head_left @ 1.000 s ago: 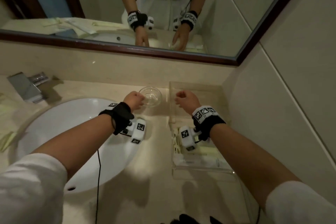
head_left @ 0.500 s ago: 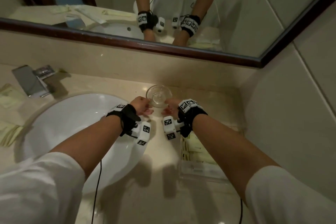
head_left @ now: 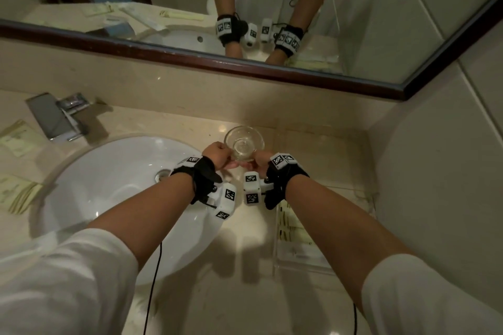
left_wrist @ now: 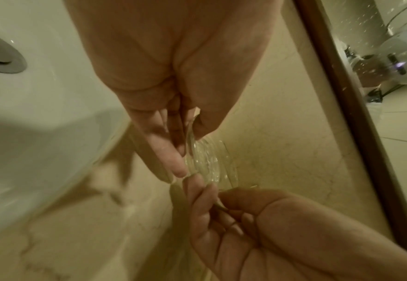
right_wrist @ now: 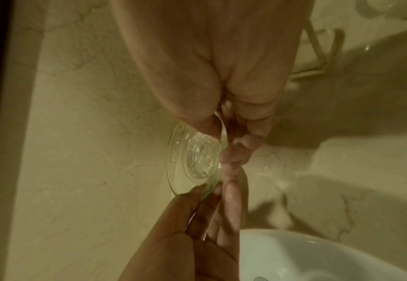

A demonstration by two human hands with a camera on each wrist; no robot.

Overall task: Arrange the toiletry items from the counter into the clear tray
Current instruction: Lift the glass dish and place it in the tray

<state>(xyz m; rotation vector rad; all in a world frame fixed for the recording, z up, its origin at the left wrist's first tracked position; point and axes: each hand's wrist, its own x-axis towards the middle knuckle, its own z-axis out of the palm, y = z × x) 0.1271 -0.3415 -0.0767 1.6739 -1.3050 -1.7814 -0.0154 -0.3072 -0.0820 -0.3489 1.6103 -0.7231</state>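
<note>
A small clear glass dish (head_left: 244,144) sits at the back of the counter, between the sink and the clear tray (head_left: 302,269). My left hand (head_left: 217,155) pinches its near left rim, thumb above and fingers (left_wrist: 175,163) below. My right hand (head_left: 261,162) pinches the near right rim in the same way. In the right wrist view the dish (right_wrist: 192,157) shows between the right hand (right_wrist: 221,142) and the left hand (right_wrist: 187,214). Whether the dish is off the counter I cannot tell. Pale packets (head_left: 291,228) lie in the tray.
The white sink (head_left: 109,185) fills the left centre, with a chrome faucet (head_left: 54,117) behind it. More pale packets (head_left: 16,139) and a bundle (head_left: 19,196) lie on the counter at the far left. A mirror (head_left: 326,35) and a tiled wall close the back and right.
My right hand has moved left from the tray's wall to the glass dish and taken hold of its rim. The left hand stays at the dish.
</note>
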